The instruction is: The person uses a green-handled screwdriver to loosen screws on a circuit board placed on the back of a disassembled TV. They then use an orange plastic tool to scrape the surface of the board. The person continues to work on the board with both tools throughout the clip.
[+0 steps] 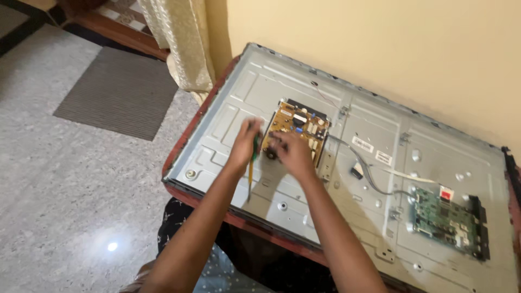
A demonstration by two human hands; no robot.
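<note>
A: Where are the hands rn?

B: Both over the TV back panel (304, 179), w/ the cover off, bare metal facing up. Left hand (244, 144) is closed around a screwdriver (252, 165), green handle in the fist, thin shaft pointing down toward the near edge of the panel.

A: And the right hand?

B: Right hand (291, 153) sits at the near-left corner of the yellow-brown power board (299, 127), fingers curled down on it. It's blurred, so can't tell if it's pinching anything.

A: Where's that board exactly?

B: Left-center of the panel, upper half. The two hands are just beside each other at its edge.

A: Other stuff?

B: Green main board (446, 216) far right, well apart from the hands. Flat ribbon cable (358, 165) and gray wires run btwn the boards. Panel lies on a desk w/ a red rim (182, 146). Gray doormat (116, 92) on the floor at left, cream curtain (182, 40) by the wall.
</note>
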